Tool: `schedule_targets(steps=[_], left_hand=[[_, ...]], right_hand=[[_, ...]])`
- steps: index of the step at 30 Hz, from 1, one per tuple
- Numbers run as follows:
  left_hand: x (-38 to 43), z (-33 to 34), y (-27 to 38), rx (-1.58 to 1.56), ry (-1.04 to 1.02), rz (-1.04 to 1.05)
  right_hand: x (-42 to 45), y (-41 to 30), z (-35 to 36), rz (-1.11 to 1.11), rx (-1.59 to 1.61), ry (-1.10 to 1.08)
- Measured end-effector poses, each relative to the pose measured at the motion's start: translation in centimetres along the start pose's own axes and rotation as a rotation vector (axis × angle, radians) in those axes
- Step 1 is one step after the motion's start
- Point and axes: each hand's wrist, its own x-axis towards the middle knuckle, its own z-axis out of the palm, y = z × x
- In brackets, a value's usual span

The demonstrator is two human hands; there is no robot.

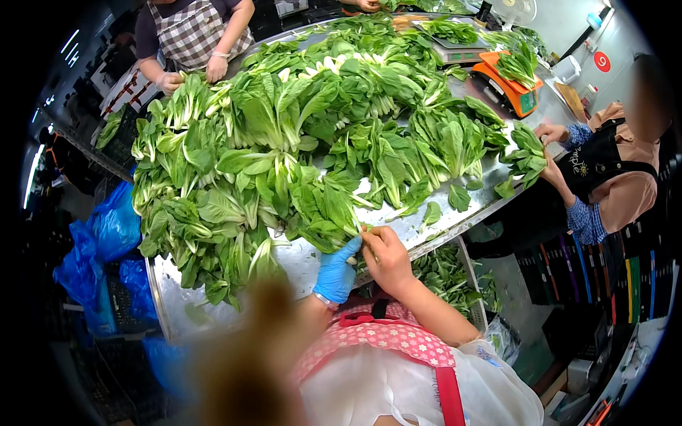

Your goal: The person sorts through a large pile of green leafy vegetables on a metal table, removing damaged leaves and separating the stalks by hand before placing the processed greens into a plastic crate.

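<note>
A bunch of leafy greens with pale stems (326,215) is held in front of me at the table's near edge. My left hand (335,272), in a blue glove, grips it by the stem end. Bare fingers of my right hand (388,260) pinch at the stems beside the left thumb; the exact spot between the fingertips is partly hidden. Just beyond and to the left, a large heap of the same greens (277,114) covers much of the metal table (303,266).
An orange scale (503,85) carries greens at the back right; another scale (453,52) stands beside it. A co-worker at right (613,160) holds a bunch, and another person (194,34) handles greens at far left. Blue plastic bags (101,261) lie left. Loose leaves fill a container (445,274) below.
</note>
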Motion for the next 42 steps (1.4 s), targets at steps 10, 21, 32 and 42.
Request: schedule_targets(steps=[10,21,32,42], left_hand=[[-0.1,0.2,0.1,-0.046,0.025,-0.044],[-0.5,0.4,1.9,-0.04,0.062,0.258],[-1.2,-0.6,2.5,-0.032,0.002,0.168],[-0.6,-1.3,2.3,-0.119,-0.044,0.037]], right_hand=[[1.0,2.4,-0.2,0.602,0.696,-0.081],[1.6,9.8,-0.3,0.42,-0.036,-0.064],[3.6,9.9,-3.2,0.822,0.659,0.162],[0.9,10.2,-3.0,0.976,0.784,0.119]])
